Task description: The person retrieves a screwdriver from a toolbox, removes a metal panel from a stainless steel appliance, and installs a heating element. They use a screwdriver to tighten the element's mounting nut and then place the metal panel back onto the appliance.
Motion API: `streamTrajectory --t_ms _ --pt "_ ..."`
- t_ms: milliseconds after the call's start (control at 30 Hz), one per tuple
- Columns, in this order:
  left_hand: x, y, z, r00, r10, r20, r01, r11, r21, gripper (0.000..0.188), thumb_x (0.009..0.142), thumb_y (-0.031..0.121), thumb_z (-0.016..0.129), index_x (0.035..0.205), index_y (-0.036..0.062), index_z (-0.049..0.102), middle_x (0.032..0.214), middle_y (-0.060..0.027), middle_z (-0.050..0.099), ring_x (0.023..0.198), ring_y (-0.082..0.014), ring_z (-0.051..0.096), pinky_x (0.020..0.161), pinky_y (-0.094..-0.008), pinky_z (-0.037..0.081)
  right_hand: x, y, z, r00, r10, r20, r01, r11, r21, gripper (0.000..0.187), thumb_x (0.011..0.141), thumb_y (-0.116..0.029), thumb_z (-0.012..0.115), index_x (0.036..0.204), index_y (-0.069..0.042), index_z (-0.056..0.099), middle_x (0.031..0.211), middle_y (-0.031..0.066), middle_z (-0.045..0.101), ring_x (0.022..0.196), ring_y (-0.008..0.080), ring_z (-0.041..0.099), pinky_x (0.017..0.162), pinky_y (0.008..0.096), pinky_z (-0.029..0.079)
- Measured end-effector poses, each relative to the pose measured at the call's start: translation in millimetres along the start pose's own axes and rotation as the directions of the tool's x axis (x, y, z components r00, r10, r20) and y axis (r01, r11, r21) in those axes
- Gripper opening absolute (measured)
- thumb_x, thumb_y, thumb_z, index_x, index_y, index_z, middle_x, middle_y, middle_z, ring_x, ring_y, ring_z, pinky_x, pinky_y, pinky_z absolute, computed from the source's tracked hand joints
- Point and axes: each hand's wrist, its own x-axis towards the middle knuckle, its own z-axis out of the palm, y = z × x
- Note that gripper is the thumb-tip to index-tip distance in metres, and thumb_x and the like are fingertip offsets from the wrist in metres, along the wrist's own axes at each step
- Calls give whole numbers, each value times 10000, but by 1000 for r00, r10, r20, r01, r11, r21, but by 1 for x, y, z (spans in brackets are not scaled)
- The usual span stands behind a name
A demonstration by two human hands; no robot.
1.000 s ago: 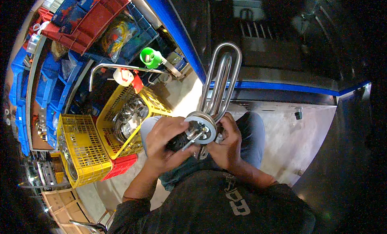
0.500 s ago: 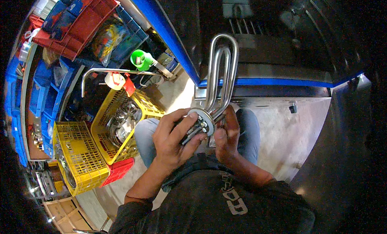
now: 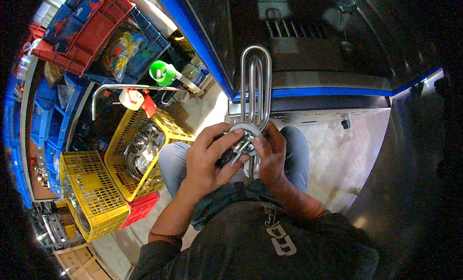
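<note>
Both hands hold a tubular heating element (image 3: pixel 267 87) in front of my lap. Its shiny bent loops point away from me, and another loop end shows below the round flange (image 3: pixel 256 129). Terminal pins and small metal parts (image 3: pixel 244 144) stand out on the flange's near face. My left hand (image 3: pixel 205 157) is closed on the flange's left side, fingertips at the terminals. On the right side my right hand (image 3: pixel 271 157) grips it, with the thumb over the face. Its other fingers are partly hidden behind the element.
Yellow crates (image 3: pixel 96 183) stand at my left, one holding metal rings (image 3: pixel 142 150). Behind them are blue bins (image 3: pixel 42 116), a red crate (image 3: pixel 77 44), a green cup (image 3: pixel 163 73) and a bent metal tube (image 3: pixel 125 86). A dark, blue-edged surface (image 3: pixel 308 92) lies ahead.
The heating element has turned so its loops stand straighter and its terminal face tips toward me. My right thumb has come onto that face. My left hand keeps its grip.
</note>
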Motion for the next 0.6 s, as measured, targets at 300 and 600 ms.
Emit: streamTrajectory --t_ms 300,600 --pt "-3 -21 21 984 100 -150 -135 961 -240 640 750 144 865 1331 46 616 1243 -223 653 1038 -344 674 889 -413 548 5 -33 -12 998 61 -19 -59 994 90 165 923 -144 681 1057 -54 645 934 34 679 822 108 617 739 271 520" --pt "1 -86 1 913 -316 -257 207 903 -375 350 999 284 649 1207 3 656 1035 -145 709 947 -215 673 871 -370 525 138 -91 -46 926 -377 -26 249 661 -708 526 894 -508 717 1010 4 747 879 133 715 819 243 673 745 377 503"
